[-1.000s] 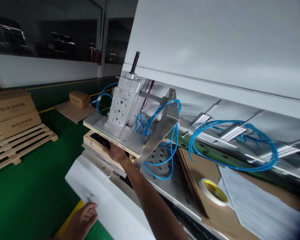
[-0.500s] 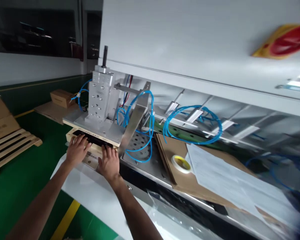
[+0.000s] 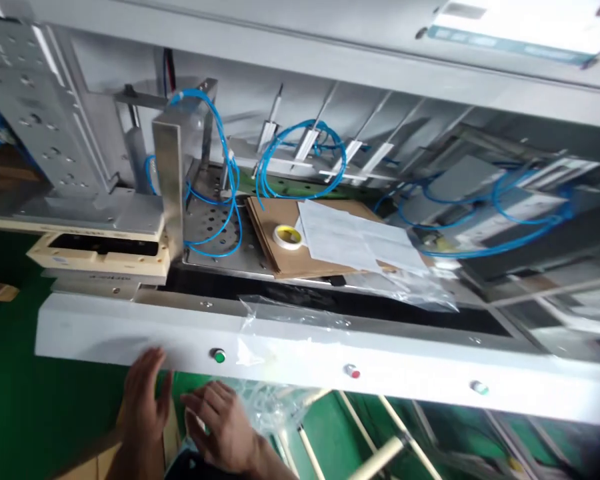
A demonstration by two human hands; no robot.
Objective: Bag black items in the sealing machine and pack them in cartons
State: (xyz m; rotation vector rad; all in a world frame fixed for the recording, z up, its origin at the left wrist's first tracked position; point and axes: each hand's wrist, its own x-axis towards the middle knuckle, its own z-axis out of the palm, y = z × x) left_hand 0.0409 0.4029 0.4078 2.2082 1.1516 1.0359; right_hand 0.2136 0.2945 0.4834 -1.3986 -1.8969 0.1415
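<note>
My left hand (image 3: 144,397) is in front of the white machine ledge (image 3: 105,330), with its fingers stretched out and nothing in it. Beside it, to the right, my right hand (image 3: 225,421) is loosely bent, thumb apart from the fingers, and also holds nothing visible. Both hands are low in the view, apart from the machine. A cream-coloured block (image 3: 145,265) with a dark recess sits at the left end, under a raised metal plate (image 3: 130,213). A green button (image 3: 219,356) is on the ledge near my right hand.
Cardboard sheets (image 3: 265,227), a tape roll (image 3: 287,237) and white papers (image 3: 357,237) lie on the machine bed. Blue hoses (image 3: 263,177) loop behind them. Clear plastic film (image 3: 275,400) hangs over the ledge. A red button (image 3: 354,371) is farther right. Pale tubes (image 3: 380,460) stand below.
Both hands have come off the cream-coloured block and drawn back and down in front of the ledge. My view has turned to the right, so the machine appears farther left.
</note>
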